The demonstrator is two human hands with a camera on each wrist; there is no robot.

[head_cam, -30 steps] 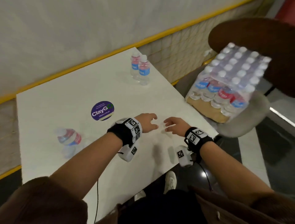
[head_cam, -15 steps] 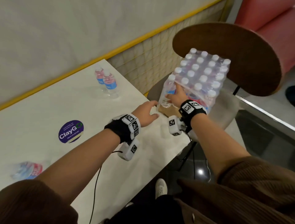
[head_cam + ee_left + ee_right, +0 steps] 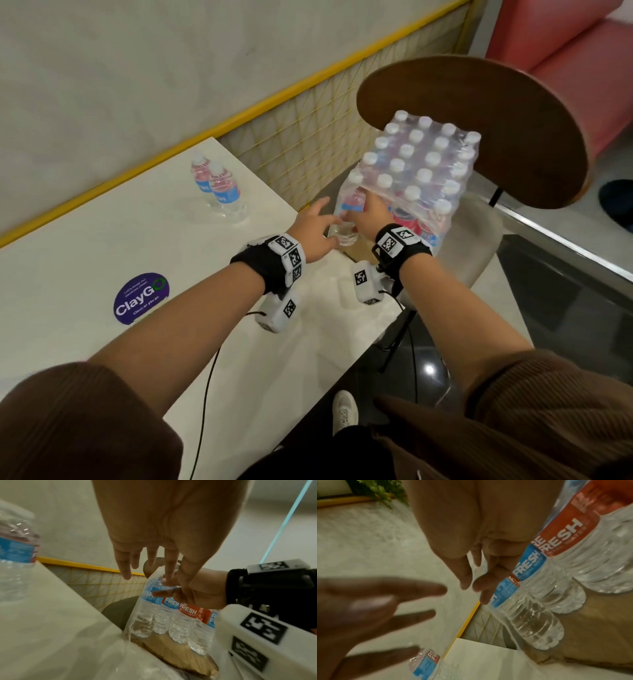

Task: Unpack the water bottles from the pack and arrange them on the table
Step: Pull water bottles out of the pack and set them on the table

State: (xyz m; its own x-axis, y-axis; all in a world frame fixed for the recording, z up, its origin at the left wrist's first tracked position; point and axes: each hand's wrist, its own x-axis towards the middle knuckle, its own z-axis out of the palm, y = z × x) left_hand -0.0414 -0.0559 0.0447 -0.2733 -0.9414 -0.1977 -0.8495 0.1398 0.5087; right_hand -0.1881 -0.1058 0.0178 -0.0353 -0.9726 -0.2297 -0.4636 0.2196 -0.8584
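While head cam hides fingers, wrist cams show right hand (image 3: 368,216) holding corner bottle (image 3: 349,219) in pack (image 3: 428,178); left hand (image 3: 317,233) spread wide just beside.

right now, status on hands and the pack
Right hand grips corner bottle in the pack on the chair. Left hand open beside it. Two bottles already on table. Torn wrap partly covers the bottle.
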